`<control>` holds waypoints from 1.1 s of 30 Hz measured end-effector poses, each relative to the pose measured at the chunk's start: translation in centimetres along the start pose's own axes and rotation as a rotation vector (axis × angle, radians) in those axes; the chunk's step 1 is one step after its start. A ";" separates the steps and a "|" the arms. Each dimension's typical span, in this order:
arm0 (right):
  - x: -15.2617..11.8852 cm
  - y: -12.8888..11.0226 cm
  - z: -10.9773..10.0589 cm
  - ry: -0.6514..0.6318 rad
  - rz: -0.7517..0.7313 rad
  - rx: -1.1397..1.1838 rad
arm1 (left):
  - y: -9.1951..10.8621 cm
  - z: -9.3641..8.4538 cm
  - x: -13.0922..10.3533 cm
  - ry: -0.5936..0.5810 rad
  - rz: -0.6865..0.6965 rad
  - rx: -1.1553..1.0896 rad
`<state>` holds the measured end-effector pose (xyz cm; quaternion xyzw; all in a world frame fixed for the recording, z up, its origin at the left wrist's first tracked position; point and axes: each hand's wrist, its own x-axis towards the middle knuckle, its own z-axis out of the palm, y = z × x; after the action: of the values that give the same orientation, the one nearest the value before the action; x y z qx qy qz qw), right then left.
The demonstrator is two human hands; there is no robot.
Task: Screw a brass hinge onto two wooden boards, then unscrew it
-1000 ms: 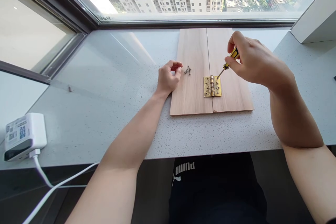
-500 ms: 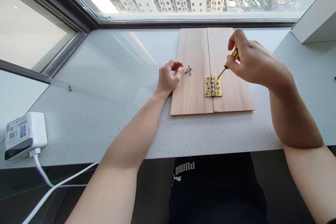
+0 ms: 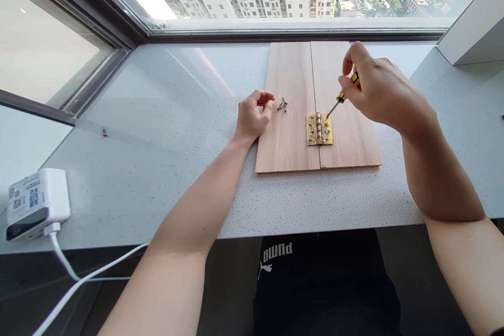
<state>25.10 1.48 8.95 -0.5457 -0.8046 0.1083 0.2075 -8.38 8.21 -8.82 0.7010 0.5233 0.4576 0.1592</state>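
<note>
My right hand is closed round the yellow and black handle of a screwdriver. The tool slants down to the left, its tip at the upper right hole area of a brass hinge. That hinge lies open across the seam between two wooden boards, one leaf on the left board and one on the right board. My left hand rests at the left board's edge, fingers curled and thumb close to the fingertips; whether it holds something small is hidden. Several loose screws lie beside it.
The boards lie on a speckled light countertop against a window frame. A white boxy device with a white cable stands at the left. A small dark piece lies near the left window. A white panel rises at the right.
My right hand and the screwdriver handle have shifted very slightly, while the tip stays at the same spot on the hinge. My left hand has not moved.
</note>
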 end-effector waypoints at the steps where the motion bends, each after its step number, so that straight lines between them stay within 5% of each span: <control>1: -0.1 0.1 -0.1 -0.004 -0.013 0.005 | 0.1 0.0 0.0 0.001 -0.006 0.000; 6: -0.2 0.5 -0.5 -0.030 -0.032 0.028 | 0.3 -0.1 0.0 -0.004 -0.013 -0.001; 12: 0.4 0.1 0.2 0.082 0.127 -0.045 | 0.2 -0.2 0.0 -0.006 0.005 0.009; 20: -0.4 -0.2 -0.4 -0.052 -0.040 0.037 | 0.1 -0.1 0.0 0.002 0.012 0.005; 27: 0.2 -0.6 0.3 0.055 0.116 -0.062 | 0.2 -0.1 0.0 0.002 -0.002 0.005; 33: 0.2 0.2 0.1 0.026 0.007 0.004 | 0.1 -0.1 0.0 0.003 0.002 0.001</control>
<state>25.11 1.73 8.83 -0.5493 -0.7998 0.1036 0.2187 -8.39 8.16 -8.72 0.7008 0.5232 0.4586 0.1577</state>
